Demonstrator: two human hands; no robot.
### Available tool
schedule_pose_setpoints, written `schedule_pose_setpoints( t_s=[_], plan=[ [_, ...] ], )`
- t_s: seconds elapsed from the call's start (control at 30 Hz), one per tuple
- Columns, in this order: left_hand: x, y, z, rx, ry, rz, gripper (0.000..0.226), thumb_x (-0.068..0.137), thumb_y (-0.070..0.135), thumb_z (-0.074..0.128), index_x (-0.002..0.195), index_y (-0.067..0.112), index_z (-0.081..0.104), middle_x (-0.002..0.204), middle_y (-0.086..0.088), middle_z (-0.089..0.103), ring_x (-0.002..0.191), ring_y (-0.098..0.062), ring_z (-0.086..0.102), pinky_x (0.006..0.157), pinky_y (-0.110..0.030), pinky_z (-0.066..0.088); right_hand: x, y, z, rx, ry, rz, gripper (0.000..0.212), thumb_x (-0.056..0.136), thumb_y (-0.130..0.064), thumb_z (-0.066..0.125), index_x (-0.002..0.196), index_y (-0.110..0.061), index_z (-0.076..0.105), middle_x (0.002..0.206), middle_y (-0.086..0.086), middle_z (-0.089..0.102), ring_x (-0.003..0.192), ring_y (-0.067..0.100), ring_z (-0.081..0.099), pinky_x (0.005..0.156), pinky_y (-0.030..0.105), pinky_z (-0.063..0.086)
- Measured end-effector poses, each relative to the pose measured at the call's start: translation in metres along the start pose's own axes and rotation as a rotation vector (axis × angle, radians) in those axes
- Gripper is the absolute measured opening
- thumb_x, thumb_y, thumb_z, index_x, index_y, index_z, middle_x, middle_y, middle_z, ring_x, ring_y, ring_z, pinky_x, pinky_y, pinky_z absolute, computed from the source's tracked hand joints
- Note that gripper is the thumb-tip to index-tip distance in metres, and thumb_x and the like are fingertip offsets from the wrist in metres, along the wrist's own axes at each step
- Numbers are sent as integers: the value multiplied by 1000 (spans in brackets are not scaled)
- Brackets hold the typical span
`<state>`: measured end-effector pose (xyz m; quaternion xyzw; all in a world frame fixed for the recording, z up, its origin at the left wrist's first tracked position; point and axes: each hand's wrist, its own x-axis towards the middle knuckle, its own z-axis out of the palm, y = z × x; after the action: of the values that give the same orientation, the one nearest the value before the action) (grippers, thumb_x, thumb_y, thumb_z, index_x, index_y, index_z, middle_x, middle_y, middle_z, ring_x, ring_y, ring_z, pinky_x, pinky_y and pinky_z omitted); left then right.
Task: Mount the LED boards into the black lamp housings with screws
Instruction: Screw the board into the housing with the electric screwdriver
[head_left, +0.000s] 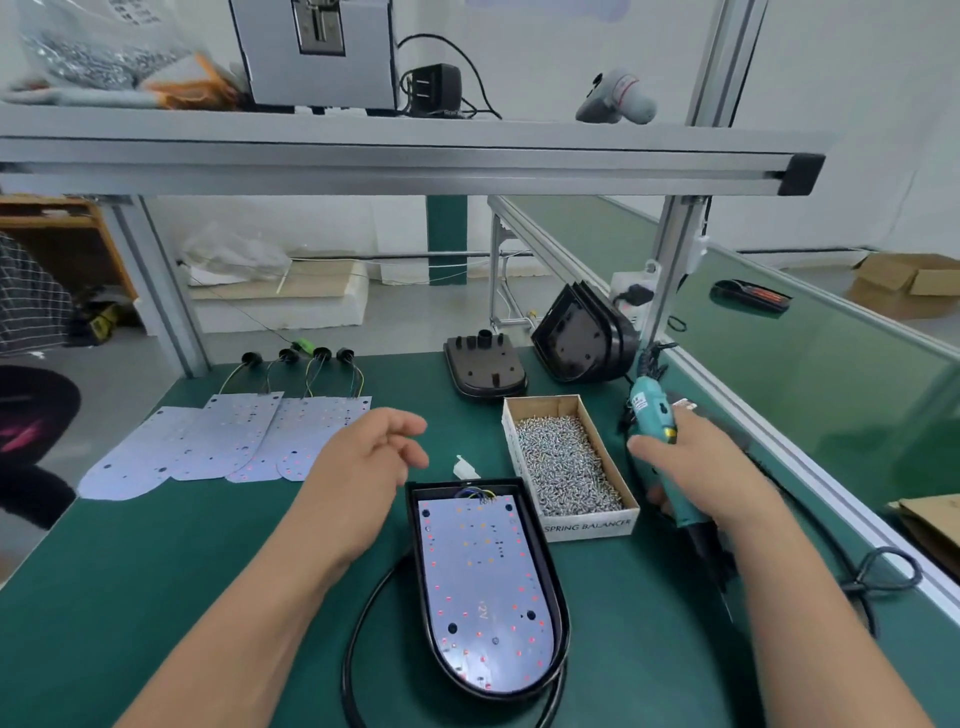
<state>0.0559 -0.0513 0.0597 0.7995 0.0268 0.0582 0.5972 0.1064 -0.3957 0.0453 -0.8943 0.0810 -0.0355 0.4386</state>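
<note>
A black lamp housing (558, 597) lies on the green mat in front of me, with a white LED board (483, 587) seated inside it. My left hand (369, 457) hovers above the mat left of the housing, fingers loosely spread, holding nothing. My right hand (696, 467) grips a teal electric screwdriver (652, 415), its bit pointing down to the right of the housing. Between them sits a cardboard box of screws (566, 467). Several loose LED boards (218, 441) with wired black plugs lie fanned out at the left.
An upturned empty housing (485, 369) and a stack of housings (584, 338) stand at the back of the mat. A black cable (363, 639) loops beside the front housing. A small white connector (466, 467) lies near the screw box. An aluminium shelf (395, 156) spans overhead.
</note>
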Motion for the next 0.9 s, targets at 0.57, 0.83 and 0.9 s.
schedule_pose_setpoints(
  t_s=[0.57,0.83,0.9],
  plan=[
    [45,74,123,258,-580,-17,46,104,2,46,141,20,66,141,2,67,125,-11,57,93,-24,45,3,0,6,-496,42,-61,39,87,-60,70,85,-23,57,78,-4,67,74,18,64,64,37,47],
    [32,60,56,-6,-334,40,28,103,8,55,110,27,75,108,3,79,101,-10,75,79,-34,67,-6,-9,0,-553,79,-134,48,92,-65,61,106,-19,62,106,1,69,94,22,65,75,39,52],
    [24,48,31,166,-127,91,20,100,15,60,99,31,73,95,6,77,82,-11,72,62,-29,59,-12,-19,1,-551,166,-215,54,97,-57,61,134,-17,64,129,5,64,118,28,61,90,43,52]
  ],
)
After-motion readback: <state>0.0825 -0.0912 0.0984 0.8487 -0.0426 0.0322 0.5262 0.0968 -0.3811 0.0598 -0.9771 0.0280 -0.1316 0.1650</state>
